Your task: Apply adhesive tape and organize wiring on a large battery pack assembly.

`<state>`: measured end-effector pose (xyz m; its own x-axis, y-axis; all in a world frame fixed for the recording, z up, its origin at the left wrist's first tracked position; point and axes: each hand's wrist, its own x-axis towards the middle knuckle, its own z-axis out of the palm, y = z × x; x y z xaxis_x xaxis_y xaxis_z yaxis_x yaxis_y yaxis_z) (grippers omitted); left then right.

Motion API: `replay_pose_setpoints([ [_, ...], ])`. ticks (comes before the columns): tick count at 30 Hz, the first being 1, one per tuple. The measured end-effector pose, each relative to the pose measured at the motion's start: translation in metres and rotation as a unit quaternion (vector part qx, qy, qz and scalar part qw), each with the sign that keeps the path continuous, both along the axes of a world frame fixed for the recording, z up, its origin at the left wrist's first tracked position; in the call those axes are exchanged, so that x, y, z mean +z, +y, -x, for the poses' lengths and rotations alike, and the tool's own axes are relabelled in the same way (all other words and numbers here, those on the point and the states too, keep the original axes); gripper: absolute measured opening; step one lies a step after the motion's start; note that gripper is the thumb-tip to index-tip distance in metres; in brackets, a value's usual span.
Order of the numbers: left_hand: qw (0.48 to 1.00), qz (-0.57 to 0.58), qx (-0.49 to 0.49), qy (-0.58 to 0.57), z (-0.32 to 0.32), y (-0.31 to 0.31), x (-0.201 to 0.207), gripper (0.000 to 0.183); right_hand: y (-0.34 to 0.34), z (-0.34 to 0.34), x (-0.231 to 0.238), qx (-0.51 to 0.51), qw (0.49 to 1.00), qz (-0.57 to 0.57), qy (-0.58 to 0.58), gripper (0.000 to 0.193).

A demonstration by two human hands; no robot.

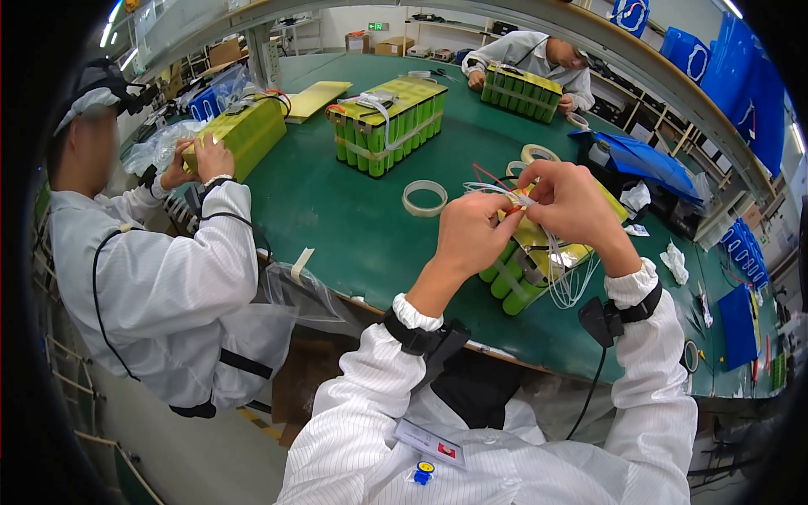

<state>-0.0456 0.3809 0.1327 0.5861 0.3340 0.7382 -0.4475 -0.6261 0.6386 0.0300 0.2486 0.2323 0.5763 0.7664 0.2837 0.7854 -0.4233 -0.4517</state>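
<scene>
Above a green-celled battery pack [515,290] at the table's near edge, my left hand [474,233] and my right hand [576,206] come together with fingertips pinched. Between them is a bundle of thin white wires [559,268], with some red wire at the fingertips. My fingers partly hide the spot where they grip. Loops of the white wire hang down over the pack's side. Yellow sheeting covers the pack's top, and my hands hide part of it. A roll of tape [539,154] lies just behind my right hand.
Another tape roll [424,199] lies left of my hands on the green table [337,231]. A second battery pack [389,126] stands behind it. Co-workers handle packs at the left [244,137] and far side [522,93]. Blue sheets [648,167] and crumpled paper [674,263] lie at right.
</scene>
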Motion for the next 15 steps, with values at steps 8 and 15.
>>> replay_pose_setpoints([
  [8, 0.995, 0.053, -0.001, 0.082, -0.002, -0.009, 0.000, 0.016, 0.000, -0.008, -0.003, 0.007, 1.000, -0.003, -0.001, 0.025],
  [15, 0.945, 0.151, -0.254, 0.139, -0.004, 0.029, -0.012, 0.018, -0.001, -0.005, 0.000, 0.006, 1.000, -0.004, -0.002, 0.025],
])
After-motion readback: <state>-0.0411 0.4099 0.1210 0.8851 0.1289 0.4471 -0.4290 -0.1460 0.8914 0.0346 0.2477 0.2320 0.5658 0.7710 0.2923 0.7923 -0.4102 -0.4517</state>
